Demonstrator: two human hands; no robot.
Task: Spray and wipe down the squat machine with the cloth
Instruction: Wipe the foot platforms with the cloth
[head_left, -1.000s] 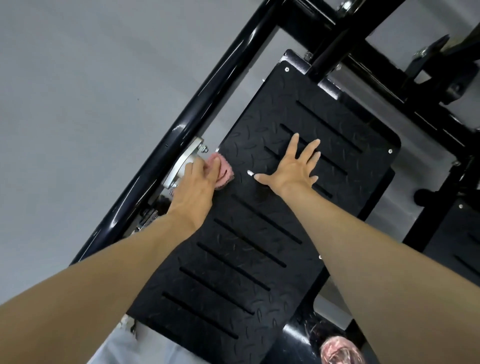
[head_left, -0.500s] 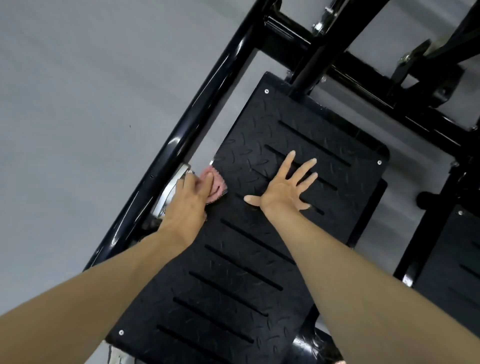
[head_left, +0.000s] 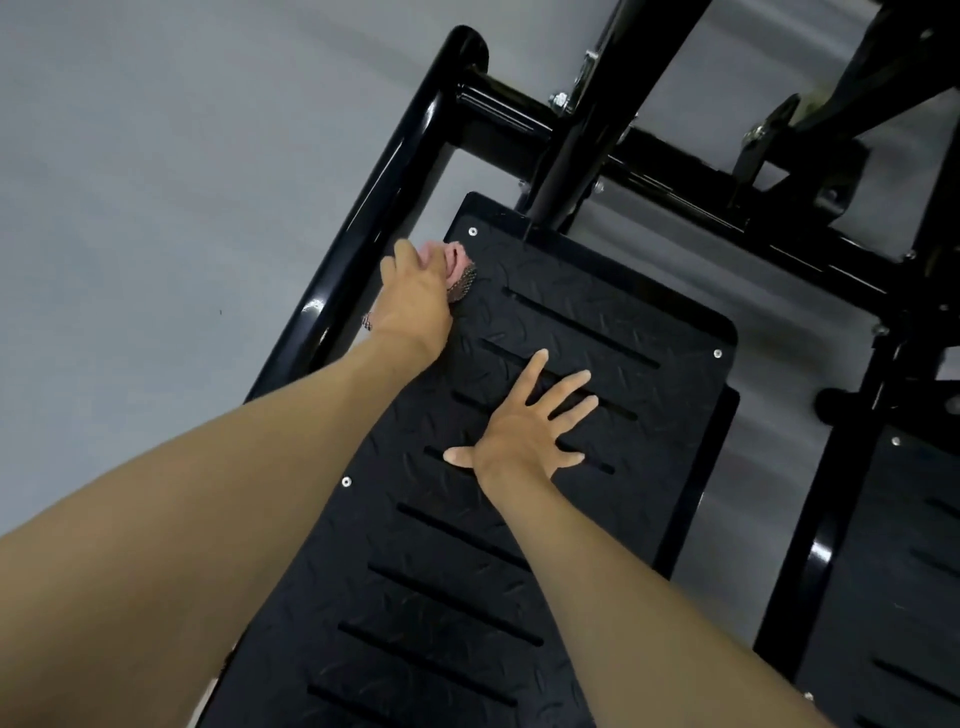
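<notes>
A grey floor (head_left: 130, 182), smooth and matte, fills the left side of the head view. A thick, glossy black tube (head_left: 358, 244), round in section, runs diagonally from the lower left up to a rounded bend at the top.

Just right of that tube, the left hand (head_left: 415, 299) reaches in on a bare forearm. Its fingers are curled down over a pink cloth (head_left: 456, 266) and hold it bunched. The cloth bulges out from under the fingertips on the hand's right side, soft and crumpled, with a darker edge that has a mesh-like pattern. It is pressed against the far left corner of the foot plate (head_left: 597, 322), beside a small silver screw (head_left: 472, 231).

The foot plate is a broad black slab with rounded corners, a raised diamond tread and a row of long, narrow slots across it.

Lower and to the right, the right hand (head_left: 524, 436) lies flat on the middle of the plate with its fingers straight and spread wide, holding nothing, well apart from the cloth.

Black bars (head_left: 675, 171) cross behind the plate. At the far right edge sits part of a second plate (head_left: 909, 571) with the same tread.
</notes>
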